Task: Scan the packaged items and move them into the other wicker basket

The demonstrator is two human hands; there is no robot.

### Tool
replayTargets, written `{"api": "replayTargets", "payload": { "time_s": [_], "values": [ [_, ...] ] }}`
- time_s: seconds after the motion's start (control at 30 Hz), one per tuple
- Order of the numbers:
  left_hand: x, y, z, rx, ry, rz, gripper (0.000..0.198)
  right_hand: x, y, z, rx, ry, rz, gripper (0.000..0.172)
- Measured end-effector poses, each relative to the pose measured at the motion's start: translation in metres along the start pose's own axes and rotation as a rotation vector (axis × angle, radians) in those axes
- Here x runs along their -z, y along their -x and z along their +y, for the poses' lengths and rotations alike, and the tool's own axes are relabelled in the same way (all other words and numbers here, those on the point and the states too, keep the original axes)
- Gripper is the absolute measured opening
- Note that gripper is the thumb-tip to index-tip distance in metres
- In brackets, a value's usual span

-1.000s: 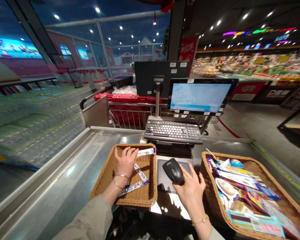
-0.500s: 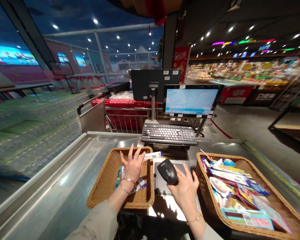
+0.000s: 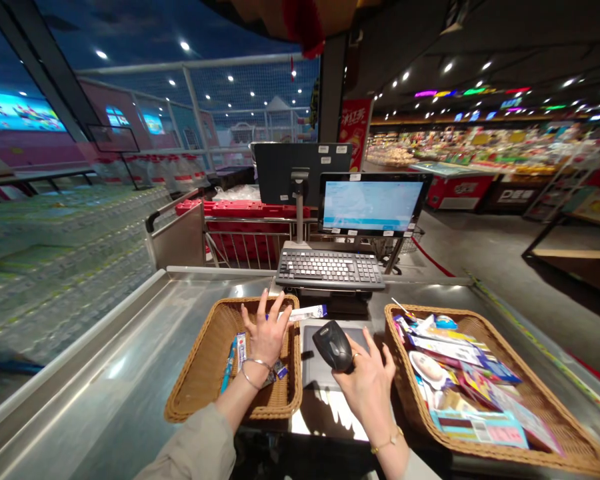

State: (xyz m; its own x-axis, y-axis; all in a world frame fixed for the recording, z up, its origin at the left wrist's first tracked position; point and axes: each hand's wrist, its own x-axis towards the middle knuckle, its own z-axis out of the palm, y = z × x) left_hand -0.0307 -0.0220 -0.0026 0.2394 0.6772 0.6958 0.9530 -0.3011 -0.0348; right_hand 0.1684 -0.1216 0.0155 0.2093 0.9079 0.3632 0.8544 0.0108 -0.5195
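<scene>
My left hand [image 3: 269, 335] is over the left wicker basket [image 3: 180, 380], its fingers bent around a slim white wrapped snack stick [image 3: 307, 312] with a purple end. The stick points right, past the basket's rim toward the scanner; part of it is hidden by my fingers. Below this hand, a few small wrapped packets [image 3: 241, 350] lie in the basket. A black handheld barcode scanner [image 3: 333, 345] is gripped in my right hand [image 3: 370, 377], its head tilted up and left, above a grey flat panel [image 3: 313, 373] in the counter.
To the right stands a wicker basket [image 3: 545, 407] full of packaged snacks [image 3: 460, 353]. A keyboard [image 3: 330, 268] and a lit screen [image 3: 370, 203] stand ahead, beside a second monitor seen from behind [image 3: 300, 173]. The metal counter [image 3: 115, 373] has raised edges; a cart [image 3: 250, 237] is beyond.
The view has turned slightly right, so baskets and screens appear farther left. Both hands keep nearly the same pose, the snack stick staying with my left hand and the scanner with my right.
</scene>
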Motion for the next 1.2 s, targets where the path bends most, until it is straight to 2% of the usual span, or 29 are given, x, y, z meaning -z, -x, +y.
{"api": "replayTargets", "payload": {
  "time_s": [0.37,0.57,0.9,1.03,1.2],
  "values": [
    [-0.01,-0.003,0.007,-0.016,0.015,0.012,0.026,-0.001,0.003,0.01,0.027,0.039,0.04,0.02],
    [-0.014,-0.008,0.016,-0.017,0.037,-0.005,0.026,-0.001,0.005,0.022,0.021,0.052,0.056,0.025],
    [-0.016,-0.015,0.045,-0.049,0.106,-0.019,0.026,0.012,0.012,0.045,-0.005,0.112,0.147,0.036],
    [-0.017,-0.016,0.056,-0.071,0.13,-0.016,0.026,0.02,0.015,0.053,-0.061,0.137,0.161,0.04],
    [-0.016,-0.023,0.074,-0.091,0.171,-0.014,0.025,0.031,0.02,0.066,-0.11,0.176,0.163,0.035]
  ]
}}
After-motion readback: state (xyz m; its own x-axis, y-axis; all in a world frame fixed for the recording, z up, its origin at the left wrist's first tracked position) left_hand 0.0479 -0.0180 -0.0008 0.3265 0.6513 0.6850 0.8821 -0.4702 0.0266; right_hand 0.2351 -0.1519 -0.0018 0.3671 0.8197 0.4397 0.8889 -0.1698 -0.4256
